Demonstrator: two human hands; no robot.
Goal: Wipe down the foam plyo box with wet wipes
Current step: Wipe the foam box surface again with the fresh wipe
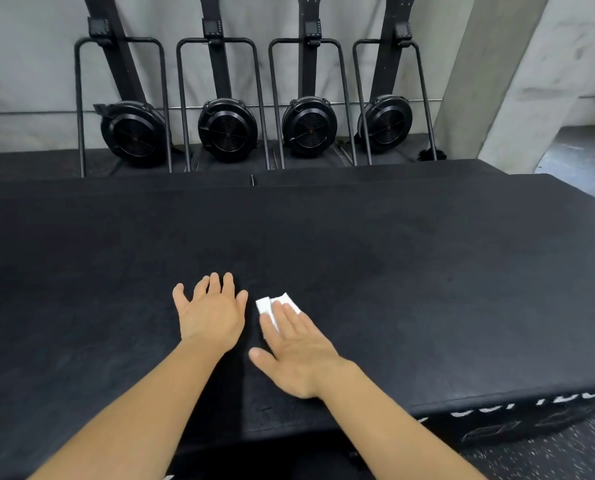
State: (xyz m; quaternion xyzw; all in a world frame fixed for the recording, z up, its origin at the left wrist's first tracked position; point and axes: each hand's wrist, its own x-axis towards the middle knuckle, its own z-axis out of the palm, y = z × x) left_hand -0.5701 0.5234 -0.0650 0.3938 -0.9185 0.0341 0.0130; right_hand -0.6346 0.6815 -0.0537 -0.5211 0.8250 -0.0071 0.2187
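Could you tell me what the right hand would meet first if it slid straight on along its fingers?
Probably nothing new: the right hand presses the wipe, and ahead lies only bare top of the plyo box to its far edge. It should narrowly miss the left hand.

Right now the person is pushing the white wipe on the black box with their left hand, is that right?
Not quite. The head view shows the right hand pushing the white wipe on the black box; the left hand lies flat beside it, holding nothing.
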